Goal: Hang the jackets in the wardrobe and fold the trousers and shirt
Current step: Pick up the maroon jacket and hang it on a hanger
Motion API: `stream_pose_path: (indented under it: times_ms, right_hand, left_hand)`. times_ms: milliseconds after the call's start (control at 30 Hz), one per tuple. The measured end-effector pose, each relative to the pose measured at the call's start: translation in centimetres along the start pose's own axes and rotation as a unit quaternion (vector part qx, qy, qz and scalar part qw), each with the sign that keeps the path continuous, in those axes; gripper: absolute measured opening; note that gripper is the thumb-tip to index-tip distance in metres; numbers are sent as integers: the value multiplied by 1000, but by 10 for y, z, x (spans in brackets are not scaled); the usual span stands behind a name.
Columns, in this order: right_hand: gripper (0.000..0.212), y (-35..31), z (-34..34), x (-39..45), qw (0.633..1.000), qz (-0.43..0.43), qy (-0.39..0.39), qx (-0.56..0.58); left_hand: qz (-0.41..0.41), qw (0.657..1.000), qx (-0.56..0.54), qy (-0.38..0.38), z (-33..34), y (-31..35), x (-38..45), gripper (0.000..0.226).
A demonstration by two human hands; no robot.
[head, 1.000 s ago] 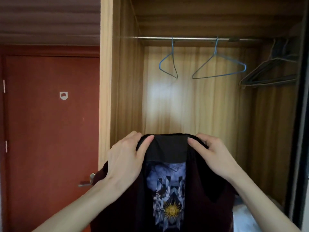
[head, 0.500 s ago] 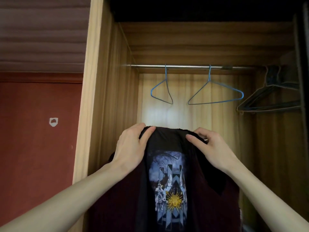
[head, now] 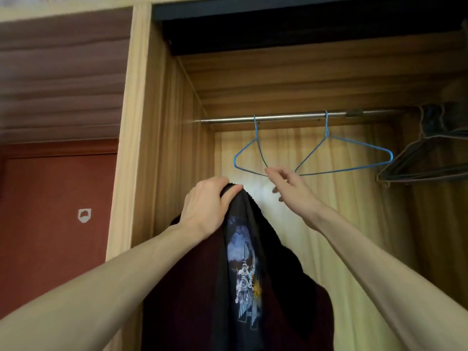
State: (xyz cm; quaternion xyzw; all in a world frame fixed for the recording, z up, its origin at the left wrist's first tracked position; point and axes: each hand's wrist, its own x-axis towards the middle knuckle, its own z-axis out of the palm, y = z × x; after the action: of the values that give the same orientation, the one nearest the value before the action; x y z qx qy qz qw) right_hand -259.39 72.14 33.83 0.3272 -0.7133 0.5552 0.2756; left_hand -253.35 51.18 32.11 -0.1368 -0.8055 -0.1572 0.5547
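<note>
A: OK, status. Left hand [head: 207, 201] grips the dark jacket [head: 182, 287] at its top edge, fingers curled over the fabric, thumb on the near side. The jacket hangs straight down from that one grip, in front of the wardrobe's left side panel [head: 162, 153].

B: Right hand?

A: Right hand [head: 291, 186] is up at the left blue wire hanger [head: 249, 158]. Fingers extended and loosely spread, index fingertip at the hanger's lower right corner. Touching or just short of it, can't tell. Nothing in its grasp.

B: What's on the jacket?

A: Maroon panels either side, black lining in the middle with a printed graphic [head: 247, 274], blue-white with a yellow sun shape.

B: Rail contents?

A: Metal rail [head: 291, 117] runs across the top of the wardrobe. Two blue wire hangers on it: the left one turned nearly edge-on, the second blue hanger [head: 347, 158] to its right facing more open. A bunch of dark hangers [head: 425, 163] at the far right, count unclear.

B: Surroundings?

A: Red door [head: 50, 224] to the left of the wardrobe, small white emblem [head: 84, 216] on it.
</note>
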Motion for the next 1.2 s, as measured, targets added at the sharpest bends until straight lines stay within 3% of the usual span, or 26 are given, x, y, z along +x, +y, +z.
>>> stream_pose_path:
  times_ms: [100, 233, 300, 367, 433, 467, 533, 633, 800, 900, 1000, 1200]
  right_hand:
    - [67, -31, 20, 48, 998, 58, -31, -12]
    - [70, -64, 58, 93, 991, 122, -49, -24]
    - [62, -67, 78, 109, 990, 130, -45, -16]
    - [40, -60, 93, 125, 987, 154, -21, 30]
    - [18, -55, 97, 138, 981, 175, 47, 62]
    - [13, -53, 97, 146, 978, 173, 79, 84]
    - [25, -54, 92, 155, 975, 156, 123, 104]
    - [7, -54, 79, 153, 975, 128, 175, 56]
    - [22, -26, 57, 126, 974, 65, 203, 82]
    - [18, -4, 43, 91, 963, 27, 231, 134]
    - [8, 17, 25, 64, 968, 41, 209, 132]
    - [28, 36, -9, 35, 983, 44, 165, 70]
  left_hand:
    - [-9, 1000, 13, 1, 6, -5, 3, 50]
    - [-17, 1000, 15, -7, 6, -8, 4, 50]
    - [-9, 1000, 14, -10, 5, -7, 4, 51]
    - [-1, 1000, 5, -10, 7, -7, 3, 50]
    - [2, 1000, -1, -7, 9, -9, 2, 50]
    - [1, 1000, -2, -5, 9, -11, 1, 51]
    - [-1, 1000, -3, -3, 11, -13, 0, 52]
    - [4, 1000, -14, 4, 16, -12, -5, 52]
    - [-7, 1000, -16, 2, 24, -14, -22, 51]
    - [-22, 999, -42, -12, 24, -14, -27, 53]
    - [-32, 997, -64, -21, 24, -8, -31, 55]
    - [-37, 996, -67, -38, 17, 7, -45, 57]
